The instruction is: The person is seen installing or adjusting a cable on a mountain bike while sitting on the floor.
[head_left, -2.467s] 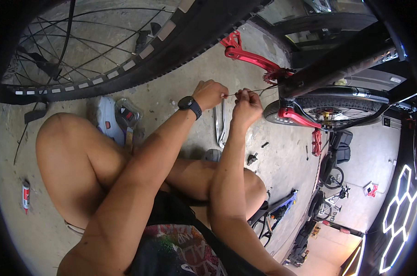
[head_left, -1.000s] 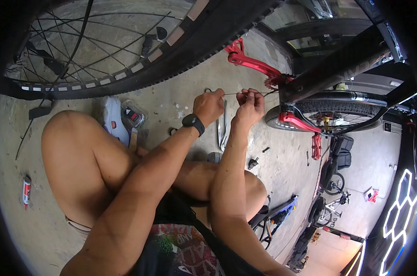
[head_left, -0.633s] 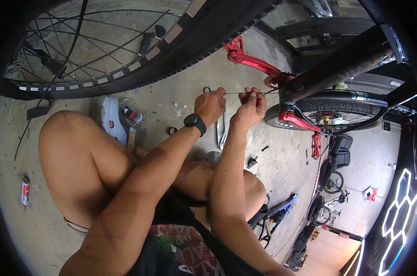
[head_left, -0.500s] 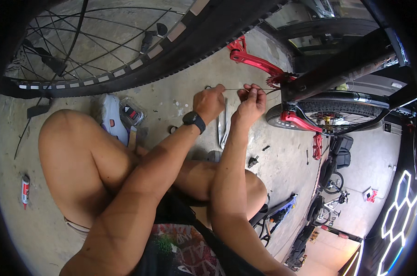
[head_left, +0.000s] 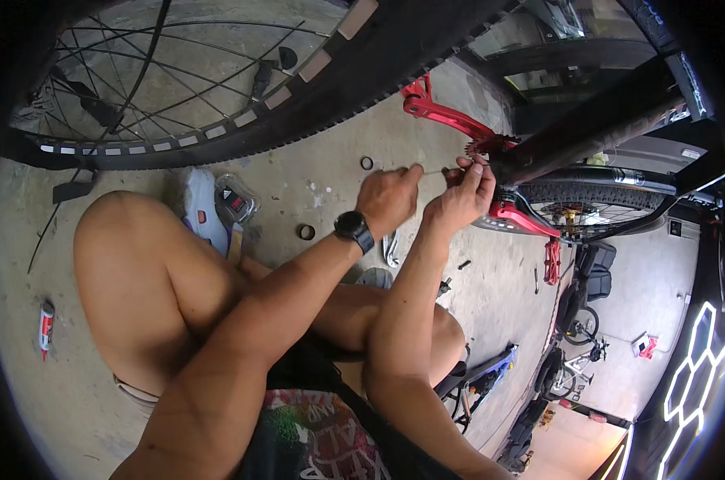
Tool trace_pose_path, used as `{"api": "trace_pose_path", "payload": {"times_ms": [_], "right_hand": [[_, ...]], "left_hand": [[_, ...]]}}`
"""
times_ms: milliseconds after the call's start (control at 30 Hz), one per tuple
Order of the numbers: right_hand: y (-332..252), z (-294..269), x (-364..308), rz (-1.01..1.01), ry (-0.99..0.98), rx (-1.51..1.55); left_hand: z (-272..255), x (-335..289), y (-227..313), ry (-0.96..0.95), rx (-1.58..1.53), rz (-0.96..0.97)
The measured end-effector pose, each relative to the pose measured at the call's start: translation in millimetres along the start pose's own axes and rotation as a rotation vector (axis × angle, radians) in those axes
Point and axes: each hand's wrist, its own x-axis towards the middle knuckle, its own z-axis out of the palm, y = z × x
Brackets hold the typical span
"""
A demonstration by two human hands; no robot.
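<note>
Now left hand (head_left: 388, 198) and right hand (head_left: 461, 197), pinching thin cable (head_left: 435, 172), sit nearer bike frame (head_left: 584, 134)

Bright red marks the cranks (head_left: 452, 116) and the pedal (head_left: 553, 262), the frame tube (head_left: 586, 132) is black, and the thin cable (head_left: 433, 172) looks pale grey. The black tyre (head_left: 378, 68) borders a dark rim (head_left: 217, 132) patterned with pale grey rectangles; the watch (head_left: 352, 226) is black too. The grey floor (head_left: 330, 144) is flecked with white, the shoe (head_left: 202, 210) is pale grey, and the black shirt (head_left: 322, 432) carries red, green and white print.
</note>
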Motion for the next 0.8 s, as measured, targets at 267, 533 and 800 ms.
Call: {"api": "trace_pose_path", "payload": {"times_ms": [267,533,800], "right_hand": [[-6,-6,-3,-0.050,0.075,-0.100],[-10,3,-7,-0.002,0.127,-0.104],[-9,6,-8,0.005,0.149,-0.096]], "left_hand": [[0,-6,11,-0.131,0.090,0.043],[0,4,3,-0.195,-0.242,-0.128],[4,-1,-1,-0.186,-0.288,-0.221]]}}
